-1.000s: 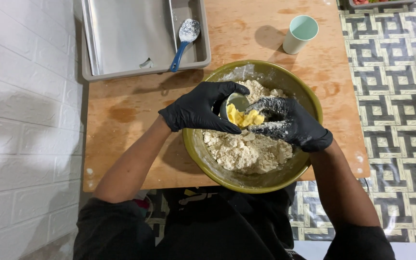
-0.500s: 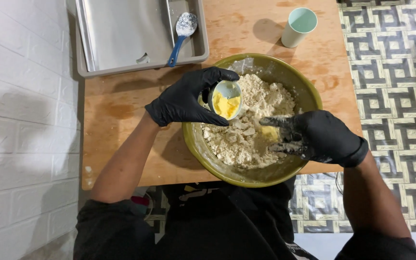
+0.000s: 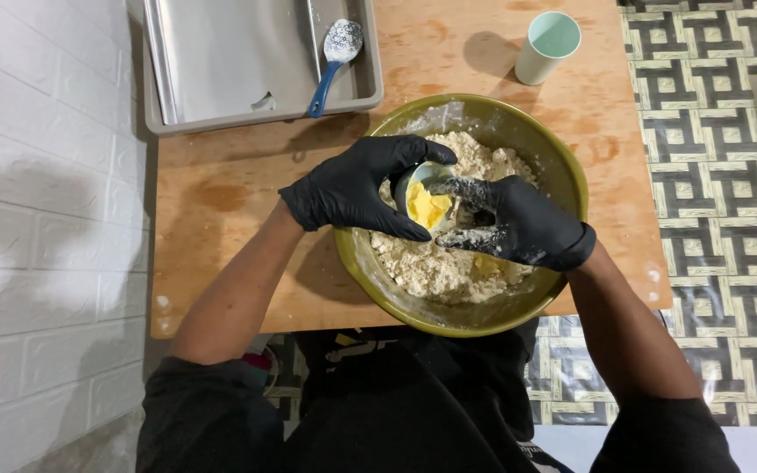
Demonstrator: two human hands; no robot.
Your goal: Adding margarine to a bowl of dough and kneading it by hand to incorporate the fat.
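Over the olive-green mixing bowl (image 3: pixel 562 166) of crumbly flour, the left hand (image 3: pixel 357 188) wraps a small cup (image 3: pixel 413 180) of soft, greasy yellow butter (image 3: pixel 427 208), best gripped round its wall, while the floury right hand (image 3: pixel 519 223) curls half-closed, fingertips digging into it.

Small wooden table (image 3: pixel 221 228), stained top. On it: olive-green mixing bowl (image 3: pixel 562 166) at near edge, grey metal tray (image 3: pixel 221 118) at far left, pale green cup (image 3: pixel 547 45) at far right.
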